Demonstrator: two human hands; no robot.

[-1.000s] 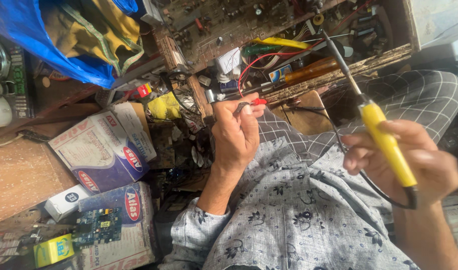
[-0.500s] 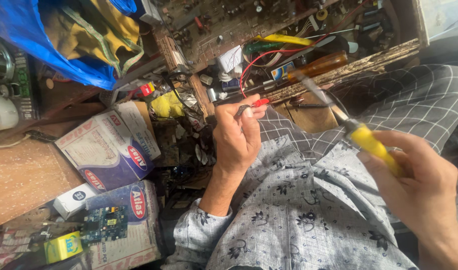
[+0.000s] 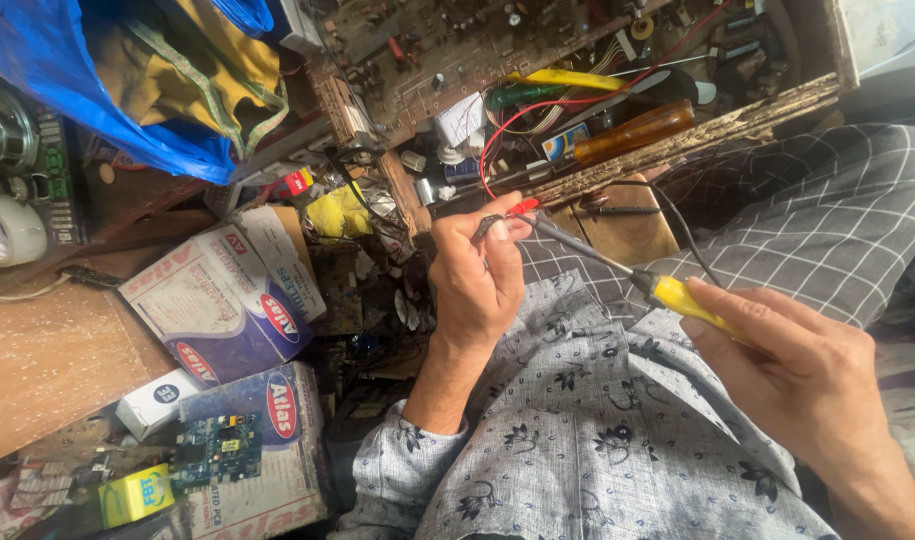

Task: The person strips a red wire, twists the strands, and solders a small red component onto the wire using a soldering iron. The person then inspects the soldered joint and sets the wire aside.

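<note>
At frame centre, the left hand (image 3: 477, 275) pinches a red wire (image 3: 523, 206); the right hand (image 3: 792, 375), lower right, grips a yellow-handled soldering iron (image 3: 632, 280), tip touching the wire.

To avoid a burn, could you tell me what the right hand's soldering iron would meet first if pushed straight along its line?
Probably the left hand: the soldering iron in the right hand points at its fingertips and the red-sleeved wire; depth is unclear.

Cluttered repair bench: crumpled blue plastic bag (image 3: 97, 90) with yellow cloth far left; roll of white tape (image 3: 5, 230) at left edge. Brown circuit board (image 3: 447, 50) far centre, amber-handled screwdriver (image 3: 632, 130) right of it. White-and-blue cardboard box (image 3: 217, 300) left of centre; small blue circuit board (image 3: 217, 450) and yellow box (image 3: 135, 493) near left.
</note>
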